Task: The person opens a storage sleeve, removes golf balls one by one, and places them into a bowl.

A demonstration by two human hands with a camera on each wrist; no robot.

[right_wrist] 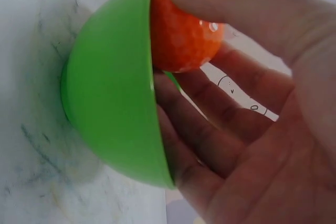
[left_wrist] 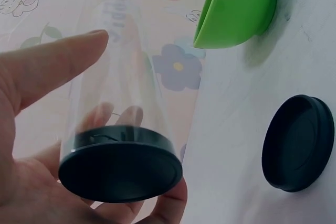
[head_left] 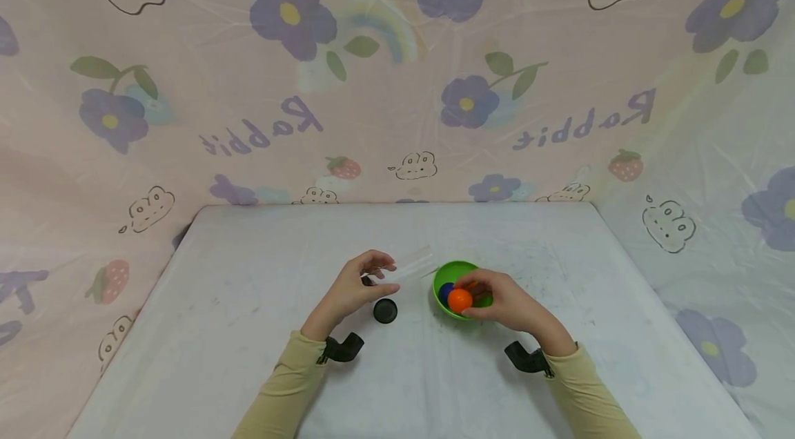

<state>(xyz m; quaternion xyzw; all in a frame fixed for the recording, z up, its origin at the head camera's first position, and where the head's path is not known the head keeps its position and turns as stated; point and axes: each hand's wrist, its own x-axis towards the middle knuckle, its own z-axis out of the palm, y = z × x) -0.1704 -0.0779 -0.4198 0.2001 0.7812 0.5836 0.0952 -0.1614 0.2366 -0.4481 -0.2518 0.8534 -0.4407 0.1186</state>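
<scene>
My left hand (head_left: 350, 288) holds a clear plastic tube (head_left: 411, 265) tilted over the table, its far end pointing towards the bowl. Fingers curl round the tube's near end, where a black cap (left_wrist: 121, 171) closes it. My right hand (head_left: 511, 302) pinches an orange golf ball (head_left: 459, 300) between thumb and fingers at the rim of a green bowl (right_wrist: 110, 87). The other fingers of that hand reach inside the bowl. A dark blue ball (head_left: 444, 292) lies in the bowl beside the orange one.
A second black cap (head_left: 385, 311) lies on the white table (head_left: 286, 246), just right of my left hand. Patterned cloth (head_left: 373, 114) hangs behind the table and at both sides. A black camera mount (head_left: 528, 357) sticks out from the right wrist, another (head_left: 344, 348) from the left.
</scene>
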